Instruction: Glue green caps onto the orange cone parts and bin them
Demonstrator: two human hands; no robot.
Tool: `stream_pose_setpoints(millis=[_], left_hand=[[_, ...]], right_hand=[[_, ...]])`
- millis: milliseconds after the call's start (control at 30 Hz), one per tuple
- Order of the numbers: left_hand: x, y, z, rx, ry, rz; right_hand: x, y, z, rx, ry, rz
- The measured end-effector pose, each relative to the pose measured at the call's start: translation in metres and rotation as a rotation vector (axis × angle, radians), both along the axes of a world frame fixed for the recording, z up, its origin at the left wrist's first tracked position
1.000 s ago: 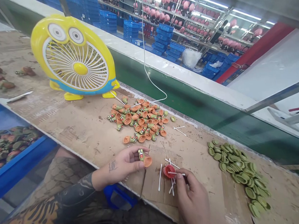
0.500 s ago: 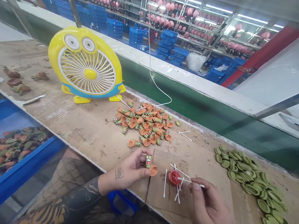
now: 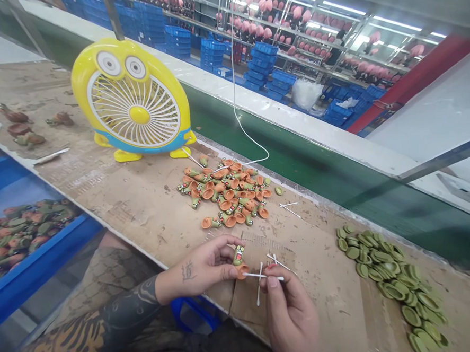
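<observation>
Worn brown tabletop along a green conveyor wall, with shelves of blue crates and pink items behind. Landmark: yellow cartoon fan, standing at the far left of the tabletop.

Right of the fan and nearer: pile of orange-and-green figurines, white cable running into it. Well right of the fan, near the front edge: heap of green caps. Left of the fan and lower: blue bin full of more figurines.

Near edge, in front of the fan and to its right: left hand, fingers curled closed around one small figurine, held upright with its orange base down. Just beside it, right hand, thumb and forefinger pinched on a cotton swab, lying almost level, tip touching or nearly touching the orange base; hard to tell which. Spare swabs on the tabletop just behind that hand.

To do it well, probably: keep the figurine steady against the tabletop edge, touch with the swab tip only, light pressure, turn the figurine rather than the swab. Likely risk: smearing on the painted face if the tip slides upward.
</observation>
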State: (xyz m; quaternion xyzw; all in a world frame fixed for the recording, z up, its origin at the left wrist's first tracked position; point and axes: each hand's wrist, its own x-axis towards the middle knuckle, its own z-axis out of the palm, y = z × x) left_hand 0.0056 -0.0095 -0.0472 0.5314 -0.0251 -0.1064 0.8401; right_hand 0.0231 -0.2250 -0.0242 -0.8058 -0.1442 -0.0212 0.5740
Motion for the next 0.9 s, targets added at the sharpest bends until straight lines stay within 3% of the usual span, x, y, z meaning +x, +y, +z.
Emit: stream_pose_setpoints(millis=[200,333,500,667,733,833,900], left_hand=[[0.002,0.0,0.005,-0.007,0.02,-0.008],[0.004,0.001,0.011,0.023,0.079,0.002],[0.005,0.001,0.013,0.07,0.126,0.021],[0.006,0.003,0.007,0.067,0.11,0.023],[0.006,0.005,0.003,0.073,0.087,0.027],[0.005,0.008,0.0,0.097,0.056,0.033],[0.004,0.008,0.0,0.112,0.043,0.033]], right_hand=[[-0.001,0.003,0.007,-0.07,-0.224,0.035],[-0.001,-0.006,0.015,-0.013,-0.379,0.09],[0.005,-0.03,0.013,-0.156,-0.243,-0.207],[0.022,-0.054,0.01,-0.377,-0.088,-0.069],[0.036,-0.083,0.01,-0.498,-0.034,-0.233],[0.054,-0.145,0.016,-0.83,0.106,-0.689],[0.06,-0.184,0.019,-0.945,0.172,-0.818]])
